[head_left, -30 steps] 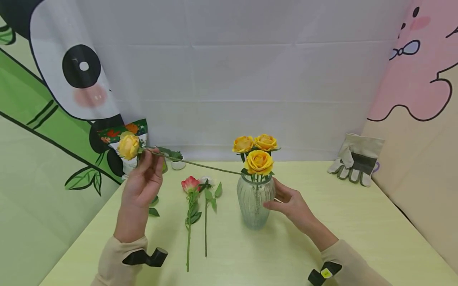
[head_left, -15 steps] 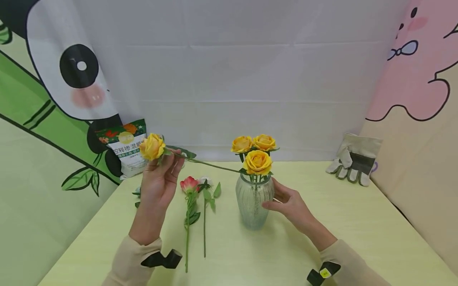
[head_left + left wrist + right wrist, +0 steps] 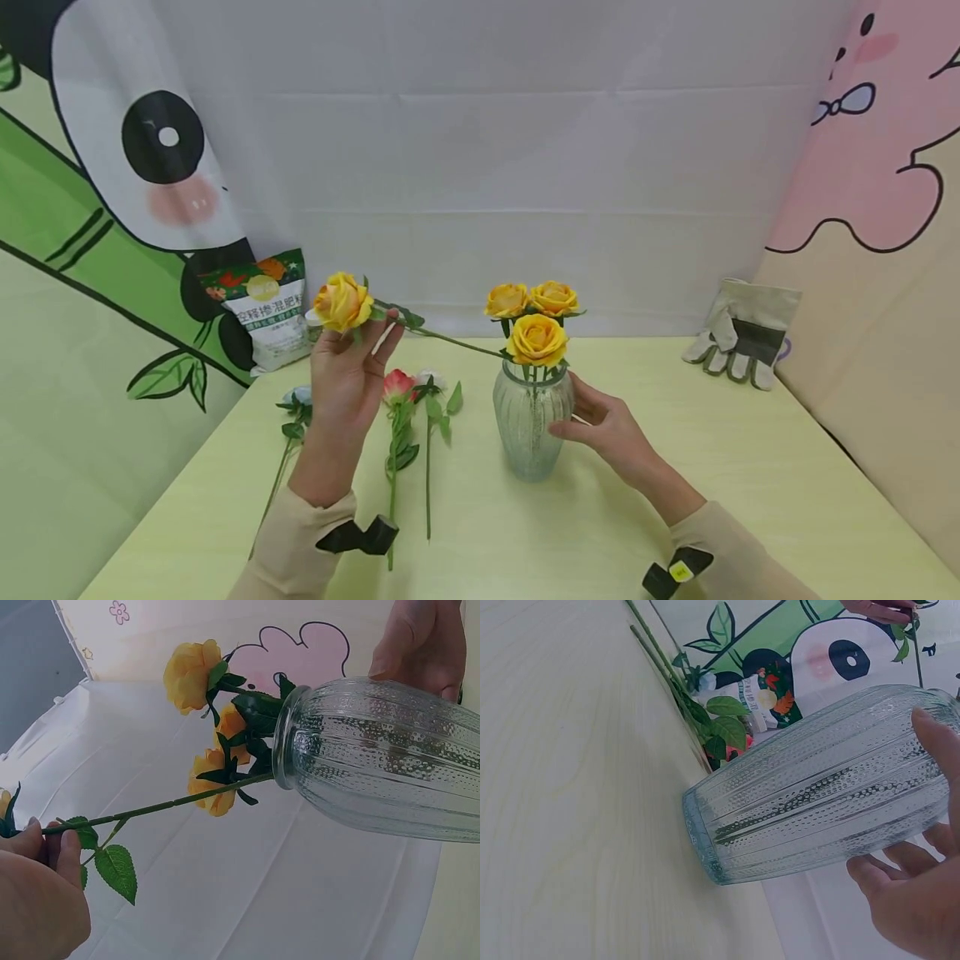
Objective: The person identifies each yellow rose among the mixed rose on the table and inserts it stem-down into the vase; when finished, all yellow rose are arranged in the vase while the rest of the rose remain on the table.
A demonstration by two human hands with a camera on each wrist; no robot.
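My left hand [image 3: 347, 387] pinches the stem of a yellow rose [image 3: 343, 302] just below its bloom. The stem slants down to the right, and its far end meets the mouth of a ribbed glass vase [image 3: 531, 425]; in the left wrist view the stem [image 3: 176, 801] reaches the rim. Several yellow roses [image 3: 537, 340] stand upright in the vase. My right hand [image 3: 617, 433] holds the vase's right side, thumb in front and fingers behind. In the right wrist view the thumb and fingers lie on either side of the glass [image 3: 817, 791].
A red-pink flower [image 3: 399, 386] and a white flower [image 3: 429, 379] lie left of the vase. A blue flower [image 3: 298, 396] lies farther left, partly behind my left arm. A printed bag [image 3: 276, 321] stands at the back left, grey-white gloves [image 3: 738, 342] at the back right.
My left hand has moved right with the yellow rose, bringing its bloom closer to the vase. The bag and blue flower have come into fuller view. My right hand stays on the vase.
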